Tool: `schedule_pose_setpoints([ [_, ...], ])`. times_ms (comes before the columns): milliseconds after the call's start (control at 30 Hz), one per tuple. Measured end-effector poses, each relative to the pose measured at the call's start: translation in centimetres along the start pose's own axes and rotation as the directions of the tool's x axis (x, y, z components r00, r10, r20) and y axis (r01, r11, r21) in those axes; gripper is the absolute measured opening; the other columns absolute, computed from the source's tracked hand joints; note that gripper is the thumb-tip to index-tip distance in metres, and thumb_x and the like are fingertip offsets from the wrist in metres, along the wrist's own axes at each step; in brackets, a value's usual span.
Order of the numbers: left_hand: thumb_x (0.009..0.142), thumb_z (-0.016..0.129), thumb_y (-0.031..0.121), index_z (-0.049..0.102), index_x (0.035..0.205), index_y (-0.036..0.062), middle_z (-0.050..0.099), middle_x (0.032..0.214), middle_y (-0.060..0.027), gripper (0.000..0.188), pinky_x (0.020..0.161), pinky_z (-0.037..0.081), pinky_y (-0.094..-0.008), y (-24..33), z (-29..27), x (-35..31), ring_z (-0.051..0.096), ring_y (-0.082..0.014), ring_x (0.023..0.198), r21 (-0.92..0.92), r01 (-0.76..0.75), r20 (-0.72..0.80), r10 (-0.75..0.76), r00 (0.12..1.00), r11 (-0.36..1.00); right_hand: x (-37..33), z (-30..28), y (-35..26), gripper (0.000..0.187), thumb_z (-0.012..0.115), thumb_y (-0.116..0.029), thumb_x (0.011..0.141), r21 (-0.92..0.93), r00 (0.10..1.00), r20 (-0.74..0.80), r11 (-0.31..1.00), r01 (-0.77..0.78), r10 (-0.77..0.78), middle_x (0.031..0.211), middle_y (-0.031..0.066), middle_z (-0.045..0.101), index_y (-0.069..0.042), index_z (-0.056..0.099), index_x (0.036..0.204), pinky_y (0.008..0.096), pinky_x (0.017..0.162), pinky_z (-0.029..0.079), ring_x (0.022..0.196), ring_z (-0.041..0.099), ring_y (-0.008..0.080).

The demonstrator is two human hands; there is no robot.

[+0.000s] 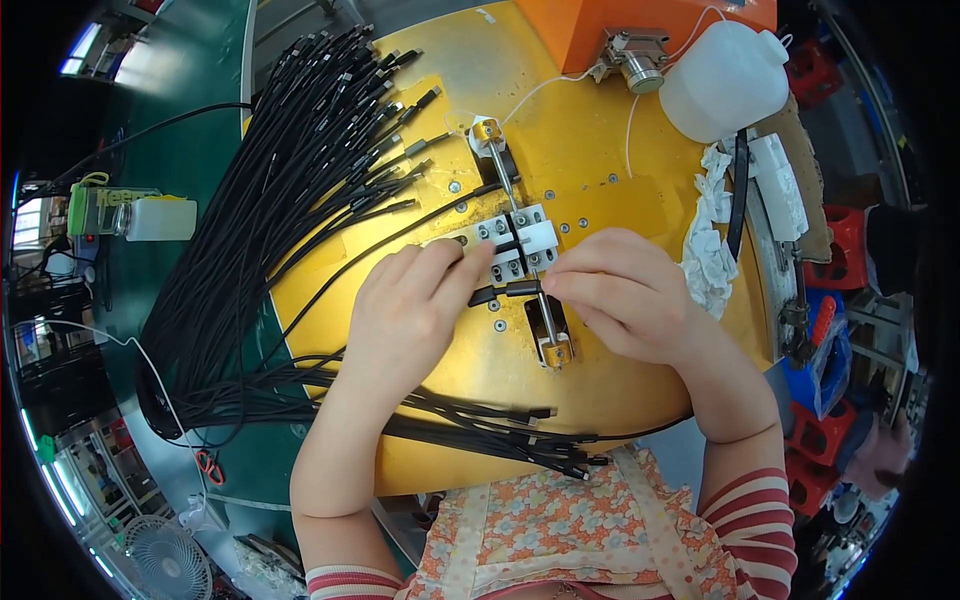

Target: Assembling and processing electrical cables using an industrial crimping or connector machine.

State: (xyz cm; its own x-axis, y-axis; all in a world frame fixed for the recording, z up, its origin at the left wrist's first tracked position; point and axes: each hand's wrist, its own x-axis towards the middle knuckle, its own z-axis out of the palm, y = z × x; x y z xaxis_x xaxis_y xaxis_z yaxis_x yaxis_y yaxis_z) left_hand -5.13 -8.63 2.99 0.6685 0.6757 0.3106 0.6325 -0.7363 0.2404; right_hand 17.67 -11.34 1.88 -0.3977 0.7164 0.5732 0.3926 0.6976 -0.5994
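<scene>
A: Where is the cable we are working on?

B: The black cable connector [512, 290] lies at the middle of the yellow work plate [590, 190], just near of the white clamp fixture [522, 245] and across the metal guide rod [520, 215].

A: How do our hands stand?

B: Our right hand [625, 295] pinches the connector's right end between thumb and fingertips. Our left hand [405, 320] is curled, its index finger pressing the connector's left end beside the fixture.

A: What surrounds the fixture?

B: A large bundle of black cables [280, 210] fans out on the far left. A smaller bundle [480, 425] lies along the plate's near edge. A white plastic bottle [722, 80] stands far right, with a crumpled white cloth [708, 245] to the right of our right hand.
</scene>
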Motion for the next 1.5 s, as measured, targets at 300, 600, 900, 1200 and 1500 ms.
schedule_pose_setpoints([
  [300,0.073,0.078,0.014,0.059,0.111,-0.0024,0.063,0.093,-0.0164,0.045,0.072,0.051,-0.0343,3.4,-6.5,-0.4,0.064,-0.029,0.084,-0.553,0.304,0.369,-0.099,0.924,0.776,0.5,-1.2,-1.7,0.013,0.071,0.002,0.075,0.48,0.956,0.16,0.827,-0.292,0.245,0.082,0.0083,0.068,-0.004,0.067,0.086,0.0285,0.063,0.051,0.072,0.065,0.0215],
  [600,0.078,0.071,0.005,0.06,0.091,-0.0022,0.059,0.078,-0.0115,0.019,0.06,0.047,-0.0339,2.7,-2.5,-0.1,0.059,-0.0285,0.066,-0.487,0.089,0.093,-0.049,0.994,0.869,0.5,-1.0,-1.7,0.013,0.076,0.0,0.071,0.34,0.923,0.245,0.865,-0.369,0.297,0.082,0.0101,0.069,-0.003,0.068,0.081,0.0306,0.065,0.052,0.074,0.067,0.0233],
  [900,0.083,0.067,0.011,0.06,0.086,-0.0024,0.058,0.069,-0.0147,0.016,0.056,0.045,-0.0355,3.5,-5.8,-0.5,0.057,-0.0332,0.062,-0.666,0.513,0.627,0.035,0.778,0.542,0.6,-2.0,-2.9,0.009,0.07,-0.001,0.074,0.538,0.948,0.293,0.798,-0.273,0.126,0.08,0.0079,0.065,-0.005,0.066,0.081,0.0327,0.064,0.05,0.073,0.063,0.0252],
  [1200,0.08,0.058,-0.003,0.06,0.114,0.0048,0.057,0.087,-0.0114,0.035,0.064,0.05,-0.0363,1.9,-1.7,-0.2,0.059,-0.0307,0.071,-0.347,0.279,0.181,-0.228,0.957,0.896,0.7,0.7,0.4,0.008,0.069,-0.001,0.077,0.202,0.926,-0.018,0.908,-0.367,0.378,0.084,0.0079,0.061,-0.003,0.068,0.085,0.0301,0.066,0.047,0.076,0.059,0.0213],
  [1500,0.076,0.059,0.008,0.062,0.121,0.0144,0.053,0.084,-0.0019,0.046,0.057,0.045,-0.0273,0.5,0.9,-0.6,0.053,-0.0154,0.064,0.131,0.0,0.033,-0.005,0.999,0.991,0.6,1.3,1.2,0.011,0.069,-0.003,0.073,-0.141,0.96,-0.084,0.95,-0.278,0.269,0.083,0.0068,0.052,-0.003,0.067,0.084,0.0345,0.067,0.043,0.076,0.052,0.0243],
])
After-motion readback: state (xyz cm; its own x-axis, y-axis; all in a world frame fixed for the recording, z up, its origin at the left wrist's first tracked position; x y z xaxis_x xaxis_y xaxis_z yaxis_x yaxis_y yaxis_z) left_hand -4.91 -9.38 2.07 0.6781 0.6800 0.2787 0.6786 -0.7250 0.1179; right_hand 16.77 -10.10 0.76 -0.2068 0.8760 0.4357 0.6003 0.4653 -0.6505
